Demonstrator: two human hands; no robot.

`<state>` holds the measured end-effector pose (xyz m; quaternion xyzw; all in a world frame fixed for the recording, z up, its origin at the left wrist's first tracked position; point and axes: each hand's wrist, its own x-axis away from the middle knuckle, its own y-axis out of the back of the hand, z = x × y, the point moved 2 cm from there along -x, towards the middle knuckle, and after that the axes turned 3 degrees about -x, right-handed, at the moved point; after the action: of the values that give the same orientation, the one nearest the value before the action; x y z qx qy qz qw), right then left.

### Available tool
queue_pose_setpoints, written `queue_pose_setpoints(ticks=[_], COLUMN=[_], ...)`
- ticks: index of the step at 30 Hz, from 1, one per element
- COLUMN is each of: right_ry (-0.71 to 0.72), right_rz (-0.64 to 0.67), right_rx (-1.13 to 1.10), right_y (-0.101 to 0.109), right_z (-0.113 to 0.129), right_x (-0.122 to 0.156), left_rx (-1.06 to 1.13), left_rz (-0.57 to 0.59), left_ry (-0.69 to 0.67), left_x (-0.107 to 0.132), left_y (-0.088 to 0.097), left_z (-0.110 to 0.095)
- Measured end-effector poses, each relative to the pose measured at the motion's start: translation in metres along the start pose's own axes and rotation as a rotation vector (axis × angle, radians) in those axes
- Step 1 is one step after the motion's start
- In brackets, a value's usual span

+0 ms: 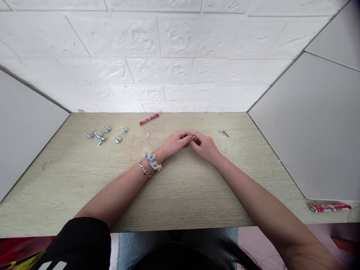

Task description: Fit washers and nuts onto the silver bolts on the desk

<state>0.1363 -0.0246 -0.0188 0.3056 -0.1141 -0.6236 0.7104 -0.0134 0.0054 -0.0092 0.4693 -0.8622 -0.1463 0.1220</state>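
Note:
My left hand and my right hand meet at the middle of the wooden table, fingers pinched together round a small metal part that is mostly hidden between them. A chain bracelet and a blue scrunchie sit on my left wrist. To the right of my hands lie a metal bolt and a flat washer. Several assembled bolts lie in a loose group at the far left of the table.
A red pen-like stick lies near the back wall. Another red item rests at the table's right front corner. Grey side panels and a white brick-pattern wall close in the table.

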Motion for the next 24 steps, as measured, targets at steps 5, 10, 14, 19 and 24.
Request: queue_pose_setpoints(ticks=[5, 10, 14, 19, 24], right_ry=[-0.024, -0.011, 0.012, 0.025, 0.023], right_rz=[0.043, 0.054, 0.06, 0.057, 0.043], right_rx=[0.001, 0.021, 0.033, 0.046, 0.038], right_y=[0.0, -0.0007, -0.0008, -0.0009, -0.0007], right_z=[0.0011, 0.0018, 0.0027, 0.0021, 0.0024], right_x=[-0.0003, -0.0007, -0.0014, -0.0014, -0.0011], left_rx=[0.005, 0.014, 0.005, 0.001, 0.0], left_rz=[-0.018, -0.027, -0.022, -0.016, -0.027], left_ry=[0.015, 0.031, 0.025, 0.006, 0.025], left_x=[0.0009, 0.0019, 0.0012, 0.0006, 0.0008], left_y=[0.0001, -0.0001, -0.0002, -0.0005, -0.0005], left_z=[-0.0019, -0.0038, -0.0023, -0.0008, -0.0018])
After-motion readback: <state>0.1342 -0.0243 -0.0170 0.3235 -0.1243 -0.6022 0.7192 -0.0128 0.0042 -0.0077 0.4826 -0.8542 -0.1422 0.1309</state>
